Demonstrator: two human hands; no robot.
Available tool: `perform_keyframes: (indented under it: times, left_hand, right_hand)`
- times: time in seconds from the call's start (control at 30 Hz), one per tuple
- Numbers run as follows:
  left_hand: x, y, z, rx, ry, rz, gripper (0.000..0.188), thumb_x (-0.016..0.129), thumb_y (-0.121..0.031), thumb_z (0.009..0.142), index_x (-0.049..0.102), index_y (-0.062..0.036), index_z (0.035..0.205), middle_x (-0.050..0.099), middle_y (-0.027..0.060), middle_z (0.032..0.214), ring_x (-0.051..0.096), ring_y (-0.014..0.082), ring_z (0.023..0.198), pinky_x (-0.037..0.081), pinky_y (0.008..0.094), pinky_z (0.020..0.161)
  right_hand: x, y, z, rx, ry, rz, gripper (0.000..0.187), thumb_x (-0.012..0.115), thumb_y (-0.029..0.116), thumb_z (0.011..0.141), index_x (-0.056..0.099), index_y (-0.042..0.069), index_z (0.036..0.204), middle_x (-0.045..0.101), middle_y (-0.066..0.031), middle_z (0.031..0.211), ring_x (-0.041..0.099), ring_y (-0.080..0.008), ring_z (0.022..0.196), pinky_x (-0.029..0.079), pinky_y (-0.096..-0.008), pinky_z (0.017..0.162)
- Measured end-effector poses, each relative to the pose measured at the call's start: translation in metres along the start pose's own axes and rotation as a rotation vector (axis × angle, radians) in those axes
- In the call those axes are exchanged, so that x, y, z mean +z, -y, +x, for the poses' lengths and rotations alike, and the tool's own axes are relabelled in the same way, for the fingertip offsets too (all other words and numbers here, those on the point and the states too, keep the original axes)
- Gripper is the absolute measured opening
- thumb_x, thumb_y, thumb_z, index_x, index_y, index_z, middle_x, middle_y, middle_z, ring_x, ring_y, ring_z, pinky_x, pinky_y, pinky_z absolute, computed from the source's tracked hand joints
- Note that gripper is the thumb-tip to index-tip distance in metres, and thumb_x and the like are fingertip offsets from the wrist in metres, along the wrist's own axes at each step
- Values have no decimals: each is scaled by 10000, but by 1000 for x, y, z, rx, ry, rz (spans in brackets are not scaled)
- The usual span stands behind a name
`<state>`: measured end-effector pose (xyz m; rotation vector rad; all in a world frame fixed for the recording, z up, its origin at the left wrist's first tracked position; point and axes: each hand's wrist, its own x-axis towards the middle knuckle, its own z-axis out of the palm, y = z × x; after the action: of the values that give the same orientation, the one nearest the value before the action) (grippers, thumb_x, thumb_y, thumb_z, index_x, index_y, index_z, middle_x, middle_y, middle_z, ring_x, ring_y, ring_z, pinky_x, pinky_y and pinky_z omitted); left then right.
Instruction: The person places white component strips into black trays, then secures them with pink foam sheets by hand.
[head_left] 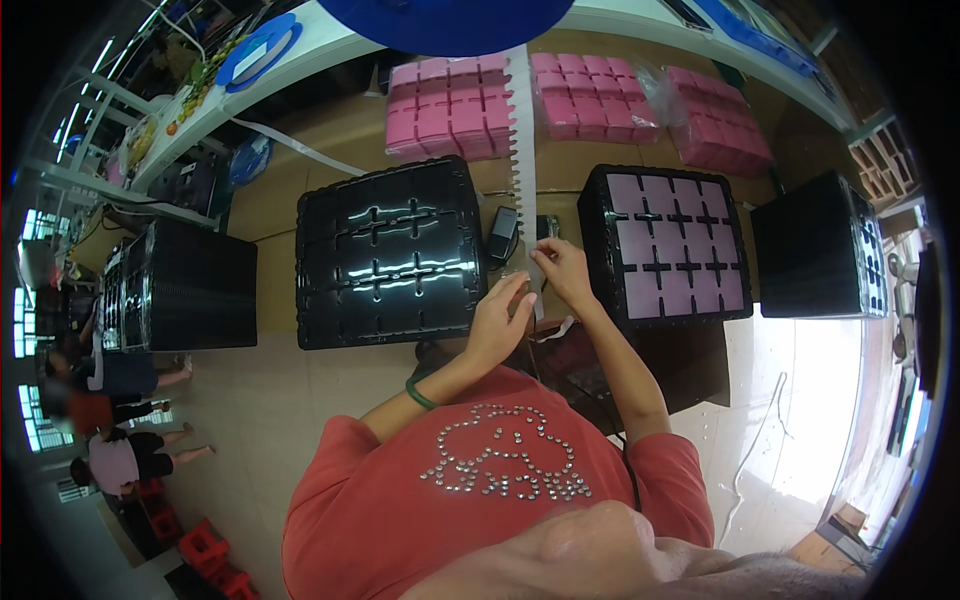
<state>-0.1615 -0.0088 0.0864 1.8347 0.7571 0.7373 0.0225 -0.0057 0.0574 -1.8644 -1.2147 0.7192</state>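
From the head camera, looking down, I see both my hands at the near end of a long white strip (524, 150) with a toothed left edge, which runs away from me across the brown worktop (275, 205) to a round blue thing (450, 22) at the top. My left hand (500, 315) is half curled by the strip's near end, its fingertips close to it; I cannot tell whether they grip it. My right hand (564, 274) has thumb and fingers drawn together at the strip's right side, and what sits between them, if anything, is too small to make out. A green bangle (421, 393) circles my left wrist, below the sleeve of my red shirt (480, 440). Just left of the strip lies a small black device (503, 235), beside a stack of glossy black trays (390, 250). To the right of my hands stands another black tray stack (610, 265), topped with lilac pads (663, 210) split by cross-shaped slots. Beyond them, three groups of pink pads (450, 105) lie side by side, with the strip passing between the left and middle ones. More dark stacks stand farther out, one at the left (200, 285) and one at the right (810, 245).
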Motion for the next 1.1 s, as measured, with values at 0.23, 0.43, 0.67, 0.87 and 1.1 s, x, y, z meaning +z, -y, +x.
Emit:
perform_keyframes:
  times: [0.23,0.43,0.67,0.87,1.1]
  left_hand:
    - [-25,10,-17,-71,-220,-262,489,578,-217,999,484,127,1333,691,212,1087,671,162,982,541,279,798]
    - [-54,10,-28,-298,65,-813,325,456,-174,1047,566,45,1260,694,116,1042,686,130,878,538,243,753]
    - [-65,10,-49,-254,97,-766,287,448,-132,1038,591,45,1213,698,106,1027,704,165,894,540,251,788]
    - [-87,7,-64,-163,47,-221,253,510,-95,1007,620,40,1191,724,107,961,705,132,801,564,264,726]
    - [-106,16,-82,-275,-24,-573,262,521,-93,996,628,80,1161,727,114,973,709,145,789,574,262,724]
  right_hand:
    - [28,60,-77,-657,-161,-264,207,691,108,859,711,6,1038,697,-156,982,671,-276,883,530,-343,793]
    - [15,53,-80,-23,57,484,238,679,127,922,699,-4,1120,703,-38,967,614,-76,839,485,-217,758]
    - [42,70,-92,12,145,622,174,729,120,880,724,-4,1001,641,-2,903,559,-53,764,448,-196,712]
    - [49,92,-106,-89,96,434,108,704,84,881,701,-12,931,589,-7,897,524,-67,801,420,-207,710]
    - [39,98,-76,-234,30,146,110,681,87,883,671,-15,923,579,-43,858,523,-113,762,425,-247,689]
